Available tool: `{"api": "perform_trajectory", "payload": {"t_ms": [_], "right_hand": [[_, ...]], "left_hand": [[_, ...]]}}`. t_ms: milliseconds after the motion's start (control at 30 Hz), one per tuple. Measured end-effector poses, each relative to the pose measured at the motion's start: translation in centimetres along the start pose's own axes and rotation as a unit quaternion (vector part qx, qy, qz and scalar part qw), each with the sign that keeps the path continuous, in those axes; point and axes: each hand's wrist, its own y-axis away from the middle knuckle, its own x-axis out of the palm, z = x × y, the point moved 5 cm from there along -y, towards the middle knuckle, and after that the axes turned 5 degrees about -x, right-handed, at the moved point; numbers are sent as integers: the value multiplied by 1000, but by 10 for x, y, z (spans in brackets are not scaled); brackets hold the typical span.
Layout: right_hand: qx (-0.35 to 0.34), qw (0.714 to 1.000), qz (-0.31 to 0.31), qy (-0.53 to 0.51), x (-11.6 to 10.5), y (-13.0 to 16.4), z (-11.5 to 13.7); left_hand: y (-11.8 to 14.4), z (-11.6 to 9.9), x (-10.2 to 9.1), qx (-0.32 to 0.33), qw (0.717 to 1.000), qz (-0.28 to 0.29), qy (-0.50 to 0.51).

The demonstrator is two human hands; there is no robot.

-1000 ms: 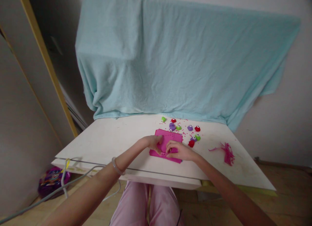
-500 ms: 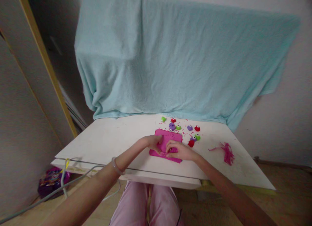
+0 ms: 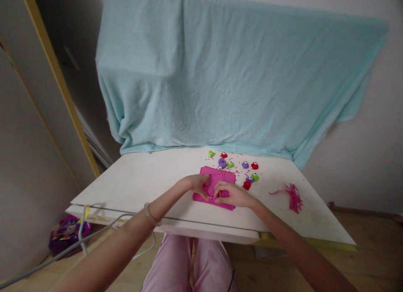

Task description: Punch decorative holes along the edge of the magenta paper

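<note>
A bright pink sheet (image 3: pixel 214 180), perhaps felt or foam, lies on the white table in front of me, with a row of small dark holes or marks near its far edge. More pink layers show under its near edge. My left hand (image 3: pixel 199 184) holds the sheet down on its left, index finger and thumb spread over it. Beside the thumb runs a narrow pink strip or folded edge with small holes. My right hand (image 3: pixel 232 194) is curled at the sheet's near right part, thumb and fingers pinching the pink material there. The fingers partly cover the pinched part.
Several small googly-eyed pieces in green (image 3: pixel 211 153), red (image 3: pixel 255 166) and purple (image 3: pixel 245 164) stand beyond the sheet among pink bits. A bundle of pink strips (image 3: pixel 295 199) lies on the right. A light blue cloth (image 3: pixel 220 82) hangs behind. A grey cable (image 3: pixel 103 229) crosses the front left.
</note>
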Motion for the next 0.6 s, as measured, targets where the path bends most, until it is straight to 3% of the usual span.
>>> {"api": "perform_trajectory", "payload": {"t_ms": [600], "right_hand": [[9, 999, -29, -33, -4, 12, -8]], "left_hand": [[-2, 1, -1, 22, 1000, -3, 17]]}}
